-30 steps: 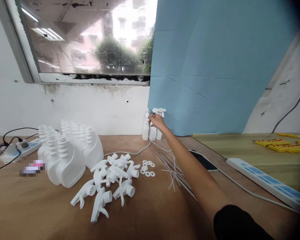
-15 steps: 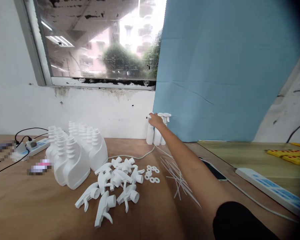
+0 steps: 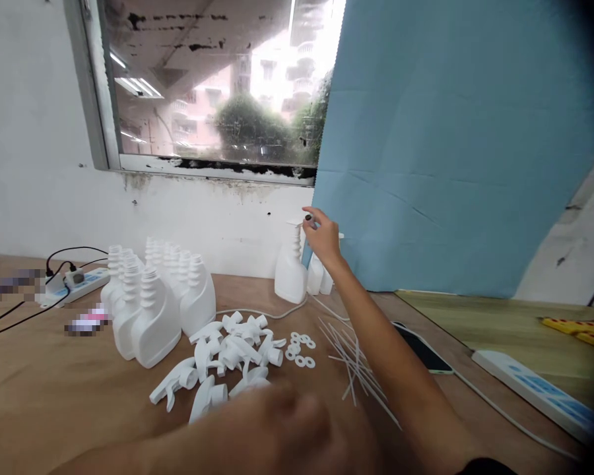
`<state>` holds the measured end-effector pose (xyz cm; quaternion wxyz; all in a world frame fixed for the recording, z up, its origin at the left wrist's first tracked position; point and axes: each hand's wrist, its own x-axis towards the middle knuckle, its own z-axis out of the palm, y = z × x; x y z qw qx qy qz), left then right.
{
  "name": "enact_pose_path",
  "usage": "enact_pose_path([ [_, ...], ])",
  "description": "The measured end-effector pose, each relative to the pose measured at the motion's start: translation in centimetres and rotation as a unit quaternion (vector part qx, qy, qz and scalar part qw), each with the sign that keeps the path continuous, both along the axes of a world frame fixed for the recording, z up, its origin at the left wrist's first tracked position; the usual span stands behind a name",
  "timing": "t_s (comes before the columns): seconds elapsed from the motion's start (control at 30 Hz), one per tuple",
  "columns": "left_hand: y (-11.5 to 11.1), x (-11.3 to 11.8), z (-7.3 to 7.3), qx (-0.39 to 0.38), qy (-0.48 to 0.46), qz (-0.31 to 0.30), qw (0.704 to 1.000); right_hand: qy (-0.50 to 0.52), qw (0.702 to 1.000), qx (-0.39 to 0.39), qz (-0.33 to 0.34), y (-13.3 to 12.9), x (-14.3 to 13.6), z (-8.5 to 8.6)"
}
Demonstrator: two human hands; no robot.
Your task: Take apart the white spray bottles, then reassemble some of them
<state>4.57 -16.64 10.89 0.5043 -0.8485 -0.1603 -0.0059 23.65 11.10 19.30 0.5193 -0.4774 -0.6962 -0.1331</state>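
My view has swung left, and my blurred left hand (image 3: 292,432) has come in low, partly covering the near sprayers (image 3: 235,346); I can't tell its grip. The bottle (image 3: 290,276), seen narrow half a second ago, shows its broad side, just left of my right hand (image 3: 325,239), whose fingers are clamped on a stick (image 3: 308,218); contact with the bottle is unclear. The table (image 3: 44,402) backs onto the wall, giving room front left; the strip (image 3: 534,392), tubes (image 3: 352,363) and rings (image 3: 299,349) crowd the right.
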Motion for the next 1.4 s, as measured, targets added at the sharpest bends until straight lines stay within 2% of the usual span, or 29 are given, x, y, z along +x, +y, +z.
enact_pose_path([
  [0.07,2.6,-0.2,2.6,-0.109,-0.139,0.007,0.984,0.044,0.989,0.080,0.119,-3.4,-0.9,0.1],
  [0.1,4.0,-0.4,3.5,-0.177,-0.266,0.035,0.947,0.051,0.982,0.107,0.148,-5.2,-1.3,0.0],
  [0.13,5.4,-0.7,4.2,-0.211,-0.365,0.064,0.905,0.056,0.978,0.130,0.155,-7.1,-1.8,-0.1],
  [0.17,6.5,-1.0,4.7,-0.228,-0.424,0.094,0.871,0.054,0.975,0.151,0.152,-8.9,-2.2,-0.2],
  [0.23,8.2,-1.5,4.8,-0.277,-0.495,0.140,0.812,0.046,0.972,0.199,0.120,-11.9,-2.8,-0.5],
  [0.3,8.7,-1.8,4.5,-0.338,-0.524,0.157,0.766,0.027,0.963,0.253,0.085,-14.0,-3.3,-0.9],
  [0.4,8.3,-1.5,4.2,-0.394,-0.544,0.154,0.725,-0.010,0.954,0.294,0.061,-15.5,-3.7,-1.5],
  [0.57,7.7,-0.7,4.3,-0.388,-0.561,0.138,0.718,-0.048,0.950,0.293,0.094,-16.3,-4.7,-2.2],
  [0.7,8.0,-0.9,4.3,-0.337,-0.570,0.148,0.735,-0.053,0.943,0.287,0.160,-16.5,-5.5,-2.7],
  [0.77,8.1,-1.2,4.4,-0.308,-0.566,0.165,0.747,-0.029,0.951,0.248,0.183,-16.5,-5.7,-2.8],
  [0.9,7.7,-1.7,5.0,-0.307,-0.554,0.184,0.752,0.077,0.961,0.099,0.245,-16.8,-5.9,-2.3],
  [0.97,7.6,-1.7,5.2,-0.308,-0.552,0.173,0.755,0.099,0.949,0.021,0.298,-17.0,-5.8,-1.8],
  [1.07,7.8,-1.9,5.3,-0.312,-0.554,0.156,0.756,0.069,0.922,-0.093,0.368,-17.2,-5.0,-1.0],
  [1.23,8.2,-2.8,5.5,-0.373,-0.559,0.109,0.732,0.043,0.851,-0.241,0.465,-16.8,-3.1,-0.2],
  [1.3,8.3,-3.0,5.6,-0.399,-0.556,0.091,0.724,0.058,0.829,-0.269,0.487,-16.4,-3.0,-0.3],
  [1.4,8.4,-2.8,5.6,-0.404,-0.542,0.074,0.733,0.096,0.841,-0.254,0.468,-15.8,-4.0,-0.9],
])
